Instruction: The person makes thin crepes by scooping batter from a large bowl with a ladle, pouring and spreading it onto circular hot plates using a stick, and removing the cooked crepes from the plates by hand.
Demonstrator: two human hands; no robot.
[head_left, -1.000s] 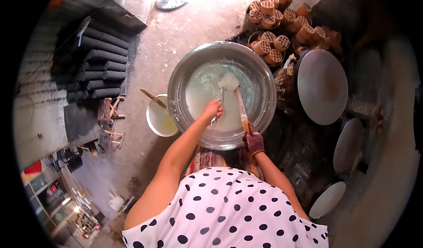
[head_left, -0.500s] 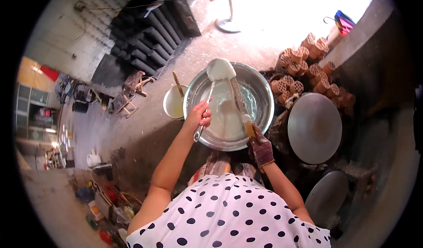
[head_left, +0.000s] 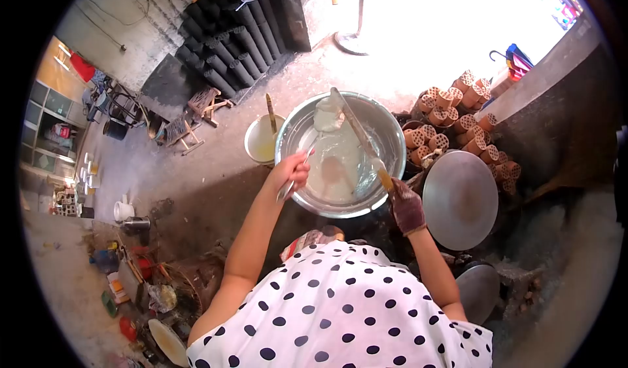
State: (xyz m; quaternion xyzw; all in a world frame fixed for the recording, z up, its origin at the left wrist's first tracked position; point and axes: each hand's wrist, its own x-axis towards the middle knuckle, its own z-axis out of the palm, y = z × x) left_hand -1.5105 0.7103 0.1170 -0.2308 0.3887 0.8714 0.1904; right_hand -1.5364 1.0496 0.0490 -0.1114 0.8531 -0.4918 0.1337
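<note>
My bare left hand (head_left: 292,174) is closed round the handle of a metal ladle (head_left: 328,115), whose bowl is coated with a thick white batter. Below it stands a wide metal basin (head_left: 399,139) with pale batter (head_left: 333,188) inside. My right hand (head_left: 406,206), in a dark reddish glove, grips the yellowish end of a long flat stick (head_left: 358,129). Batter smears the stick, which slants across the basin with its far end near the rim, close beside the ladle's bowl. Whether stick and ladle touch, I cannot tell.
Left of the basin stands a white bucket (head_left: 255,139) of yellowish liquid with a stick in it. A round metal lid (head_left: 460,200) lies at the right, near stacked orange perforated cylinders (head_left: 468,126). Black cylinders (head_left: 242,41) are piled by the wall beside a wooden stool (head_left: 183,136).
The ladle's bowl has dropped lower over the basin, and my left hand has shifted slightly left. My right hand has moved right, and the stick now slants more.
</note>
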